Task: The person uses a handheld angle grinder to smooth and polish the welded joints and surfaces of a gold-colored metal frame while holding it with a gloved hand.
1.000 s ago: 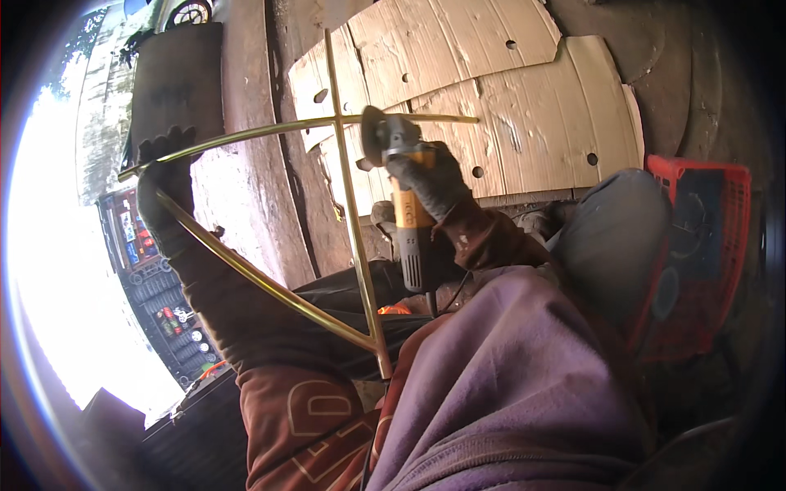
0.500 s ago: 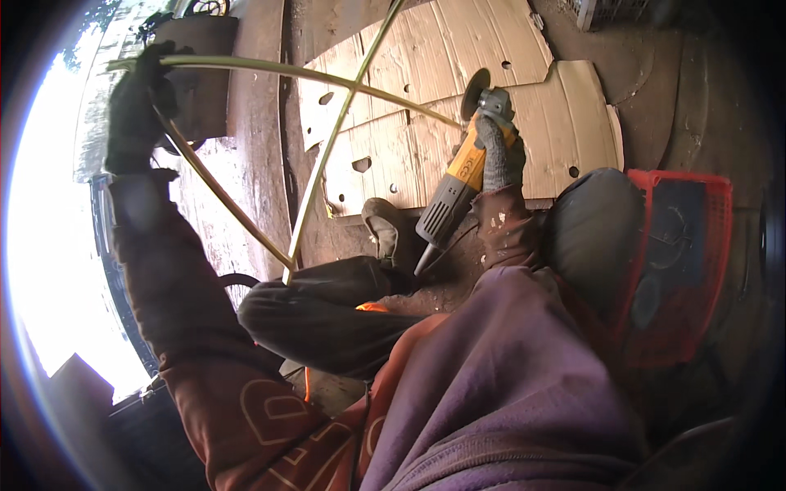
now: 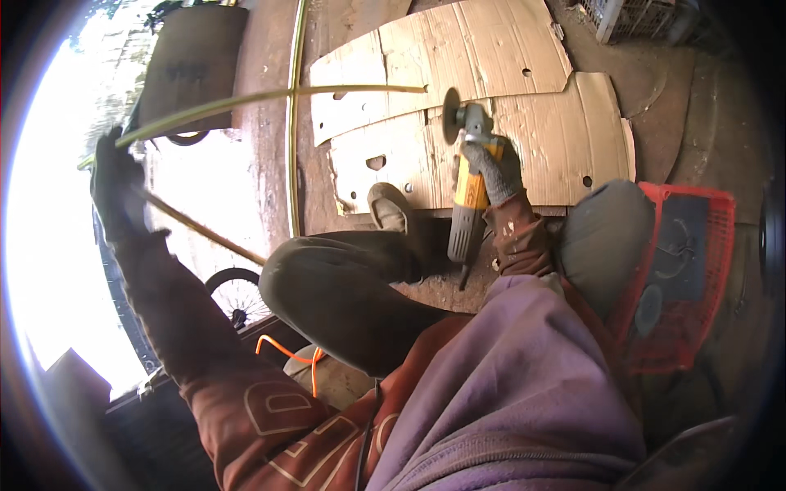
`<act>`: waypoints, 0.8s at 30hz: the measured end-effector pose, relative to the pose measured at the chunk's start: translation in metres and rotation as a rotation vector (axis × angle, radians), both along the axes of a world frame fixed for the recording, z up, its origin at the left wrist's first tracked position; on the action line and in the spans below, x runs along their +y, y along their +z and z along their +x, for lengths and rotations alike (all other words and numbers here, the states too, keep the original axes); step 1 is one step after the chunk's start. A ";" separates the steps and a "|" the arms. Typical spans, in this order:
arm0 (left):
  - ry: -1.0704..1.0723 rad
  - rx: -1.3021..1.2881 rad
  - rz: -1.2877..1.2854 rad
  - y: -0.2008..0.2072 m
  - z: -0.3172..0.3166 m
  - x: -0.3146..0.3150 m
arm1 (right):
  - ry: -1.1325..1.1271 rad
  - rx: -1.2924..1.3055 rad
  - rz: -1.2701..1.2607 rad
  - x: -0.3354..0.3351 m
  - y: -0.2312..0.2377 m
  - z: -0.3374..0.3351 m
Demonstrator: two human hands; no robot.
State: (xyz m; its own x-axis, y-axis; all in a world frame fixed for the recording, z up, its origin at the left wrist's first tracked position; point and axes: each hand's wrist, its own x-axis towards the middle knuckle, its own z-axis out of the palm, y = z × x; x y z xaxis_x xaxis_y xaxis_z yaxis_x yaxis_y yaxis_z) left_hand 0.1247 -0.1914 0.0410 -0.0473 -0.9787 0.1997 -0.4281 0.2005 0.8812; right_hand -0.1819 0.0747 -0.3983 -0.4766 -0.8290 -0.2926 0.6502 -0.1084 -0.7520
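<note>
My left hand (image 3: 119, 180), in a dark glove at the far left, is closed round one end of a frame of thin brass-coloured bars (image 3: 211, 106). One bar runs from this hand to the right over the cardboard and crosses a second bar near the middle. A third bar slants from near the hand toward my knee. In a grey knit glove, my right hand (image 3: 499, 168) grips a yellow and grey angle grinder (image 3: 468, 192) by its body. Its round disc (image 3: 450, 116) points away from me, just right of the crossbar's tip and apart from it.
Flattened cardboard (image 3: 458, 65) with holes lies on the floor ahead. A red plastic crate (image 3: 696, 270) stands at my right, and a grey crate (image 3: 630, 18) at the far right. A spoked wheel (image 3: 237, 299) and orange cord (image 3: 282, 348) lie beside my left leg.
The bar frame has shifted left and turned, so its crossing bar now stands nearly upright in view. My left hand has moved down and left. The grinder has moved slightly and turned more upright.
</note>
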 end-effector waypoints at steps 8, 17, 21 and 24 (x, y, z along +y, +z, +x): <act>0.192 0.154 0.172 -0.115 0.110 0.023 | 0.412 0.082 0.244 0.001 0.002 0.035; 0.579 0.300 0.471 -0.221 0.237 0.038 | 0.708 0.057 0.417 -0.076 0.003 0.121; 0.652 0.224 0.451 -0.236 0.250 0.046 | 0.675 0.035 0.430 -0.094 -0.012 0.144; 0.636 0.234 0.499 -0.248 0.233 0.035 | 0.617 0.056 0.453 -0.101 -0.020 0.142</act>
State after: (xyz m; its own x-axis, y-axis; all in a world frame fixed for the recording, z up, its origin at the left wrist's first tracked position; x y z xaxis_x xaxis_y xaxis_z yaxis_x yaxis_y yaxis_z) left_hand 0.3581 -0.1563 -0.2068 0.5322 -0.7805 -0.3280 -0.1225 -0.4543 0.8824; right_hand -0.0396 -0.0265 -0.4187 0.0095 -0.7545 -0.6562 0.4526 0.5884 -0.6700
